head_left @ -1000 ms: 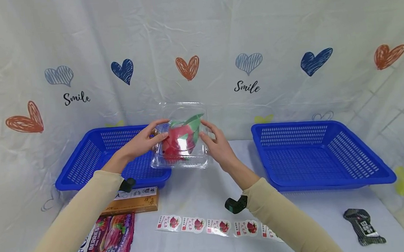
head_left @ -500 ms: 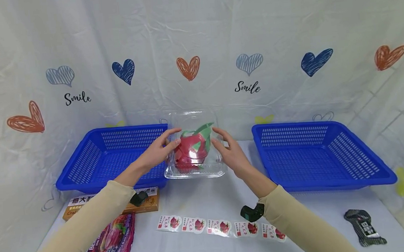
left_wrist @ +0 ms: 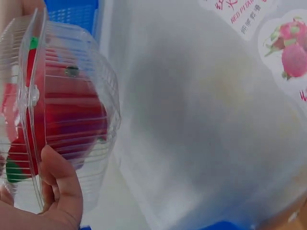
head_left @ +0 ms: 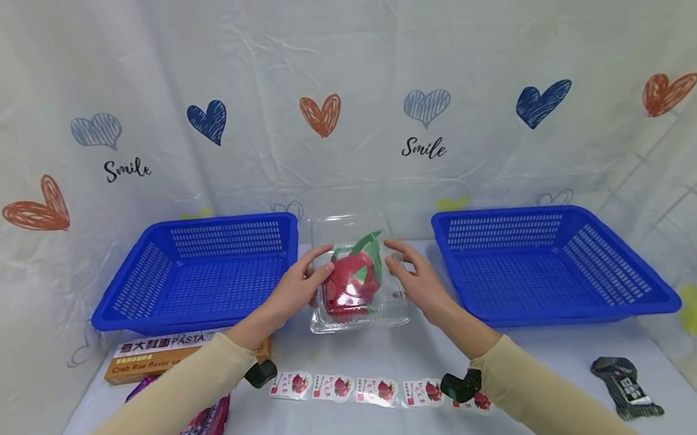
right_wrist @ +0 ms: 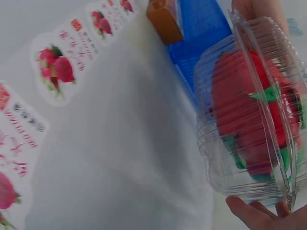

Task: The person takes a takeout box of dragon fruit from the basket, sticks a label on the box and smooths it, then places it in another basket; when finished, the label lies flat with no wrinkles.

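Both hands cradle a clear clamshell box (head_left: 357,293) at the centre of the frame, a red dragon fruit (head_left: 351,281) inside it; the box sits low between the two blue baskets — whether its base touches the white table (head_left: 342,432) I cannot tell. The left hand (head_left: 302,287) curls its fingers on one side, the right hand (head_left: 415,279) on the other; a gentle, even squeeze would suit, since thin plastic buckles — keep it level so the lid stays seated.
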The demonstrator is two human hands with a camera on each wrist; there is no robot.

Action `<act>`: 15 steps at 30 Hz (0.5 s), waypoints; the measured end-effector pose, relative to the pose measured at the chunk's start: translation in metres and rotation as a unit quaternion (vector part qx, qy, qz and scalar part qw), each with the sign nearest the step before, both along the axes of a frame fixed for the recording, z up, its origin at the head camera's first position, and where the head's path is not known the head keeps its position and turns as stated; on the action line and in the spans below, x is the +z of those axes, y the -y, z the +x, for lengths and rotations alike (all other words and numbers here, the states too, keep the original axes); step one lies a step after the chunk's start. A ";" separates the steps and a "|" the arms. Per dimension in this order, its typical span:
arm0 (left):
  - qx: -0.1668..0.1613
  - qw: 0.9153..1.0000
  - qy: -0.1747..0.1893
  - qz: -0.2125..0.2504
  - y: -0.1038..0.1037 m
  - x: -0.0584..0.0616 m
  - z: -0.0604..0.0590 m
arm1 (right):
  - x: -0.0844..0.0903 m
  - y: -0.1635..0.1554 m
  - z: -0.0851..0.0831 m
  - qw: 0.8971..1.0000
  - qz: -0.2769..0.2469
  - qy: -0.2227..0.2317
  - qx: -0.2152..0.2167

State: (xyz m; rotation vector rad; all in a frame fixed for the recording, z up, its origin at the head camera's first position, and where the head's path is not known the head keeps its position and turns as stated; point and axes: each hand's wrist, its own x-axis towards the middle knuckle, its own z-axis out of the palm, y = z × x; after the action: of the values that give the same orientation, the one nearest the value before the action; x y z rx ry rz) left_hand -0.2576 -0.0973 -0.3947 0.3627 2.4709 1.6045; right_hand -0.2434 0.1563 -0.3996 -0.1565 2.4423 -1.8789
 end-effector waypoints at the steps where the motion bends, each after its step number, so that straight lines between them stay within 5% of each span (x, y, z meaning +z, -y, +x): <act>1: 0.001 1.000 0.001 -0.001 -0.003 -0.001 0.001 | -0.002 -0.002 0.001 1.000 0.000 0.002 -0.002; 15: -0.008 1.000 -0.014 0.013 -0.020 -0.027 0.013 | -0.019 -0.018 0.013 0.999 0.024 0.015 -0.021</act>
State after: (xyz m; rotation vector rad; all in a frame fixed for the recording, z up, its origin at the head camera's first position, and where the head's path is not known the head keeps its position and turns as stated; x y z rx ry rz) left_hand -0.2447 -0.0774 -0.4217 0.4095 2.4631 1.6391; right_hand -0.2308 0.1746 -0.4182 -0.0742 2.4864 -1.8236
